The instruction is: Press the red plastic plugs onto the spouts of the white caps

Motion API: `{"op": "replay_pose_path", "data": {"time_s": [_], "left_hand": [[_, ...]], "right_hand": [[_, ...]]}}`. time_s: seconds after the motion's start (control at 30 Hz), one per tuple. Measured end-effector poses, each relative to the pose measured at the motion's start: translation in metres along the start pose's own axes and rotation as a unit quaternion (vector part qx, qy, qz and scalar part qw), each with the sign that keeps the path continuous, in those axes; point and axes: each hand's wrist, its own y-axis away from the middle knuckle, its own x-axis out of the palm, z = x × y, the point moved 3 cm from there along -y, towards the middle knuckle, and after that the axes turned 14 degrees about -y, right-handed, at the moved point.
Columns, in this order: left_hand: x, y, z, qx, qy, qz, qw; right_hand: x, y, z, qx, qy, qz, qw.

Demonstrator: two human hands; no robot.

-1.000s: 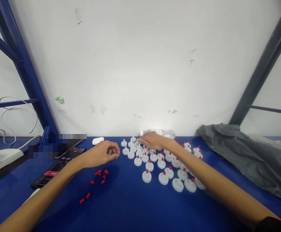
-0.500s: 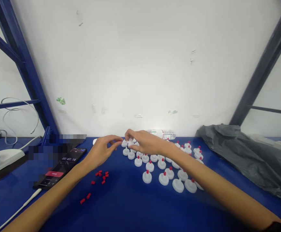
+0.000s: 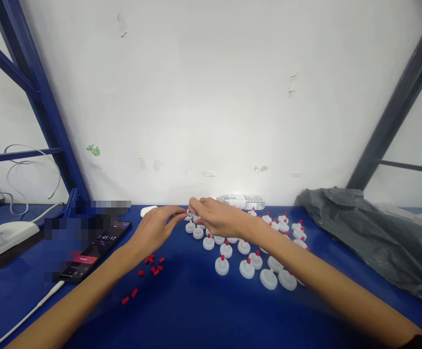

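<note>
My right hand [image 3: 212, 215] is closed around a white plastic nozzle cap [image 3: 192, 214], which its fingers mostly hide. The fingertips of my left hand [image 3: 162, 225] pinch a small red tip [image 3: 186, 213] right at that cap's nozzle; whether it is seated there I cannot tell. Below and right of the hands stand many similar round white caps [image 3: 221, 265], several topped with a red tip [image 3: 257, 253] and others bare, such as one bare cap [image 3: 197, 233]. Several loose red tips [image 3: 154, 270] lie on the blue table below my left wrist.
A phone [image 3: 94, 249] showing a running timer lies at left, plugged into a white cable [image 3: 45, 301]. By the wall are a clear plastic bottle [image 3: 245, 201] and a small white object [image 3: 148, 211]. Grey plastic sheeting [image 3: 363, 242] covers the right side of the blue table [image 3: 196, 310].
My two hands have come together, with the red tip in my left fingers now meeting the white cap in my right. The view has shifted slightly.
</note>
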Motion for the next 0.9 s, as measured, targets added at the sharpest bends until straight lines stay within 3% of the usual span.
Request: {"op": "replay_pose_path", "data": {"time_s": [0.17, 0.43, 0.63, 0.7, 0.8, 0.9], "left_hand": [[-0.001, 0.002, -0.004, 0.051, -0.013, 0.003, 0.999], [-0.013, 0.003, -0.016, 0.023, 0.008, 0.041, 0.999], [-0.006, -0.001, -0.002, -0.012, -0.024, 0.091, 0.995], [-0.007, -0.002, 0.008, -0.027, -0.03, 0.13, 0.991], [-0.008, 0.002, 0.024, -0.037, -0.021, 0.246, 0.968], [-0.007, 0.01, 0.034, -0.02, 0.01, 0.349, 0.937]], "right_hand": [[0.004, -0.001, 0.004, -0.038, 0.064, 0.011, 0.997], [0.01, -0.002, 0.006, -0.073, 0.083, 0.025, 0.994], [0.019, -0.005, -0.005, -0.056, 0.036, 0.026, 0.997], [0.014, -0.005, -0.016, -0.02, 0.007, 0.0, 1.0], [0.004, 0.0, -0.041, 0.042, -0.021, -0.048, 0.998], [-0.001, 0.007, -0.069, 0.088, -0.028, -0.052, 0.994]]}}
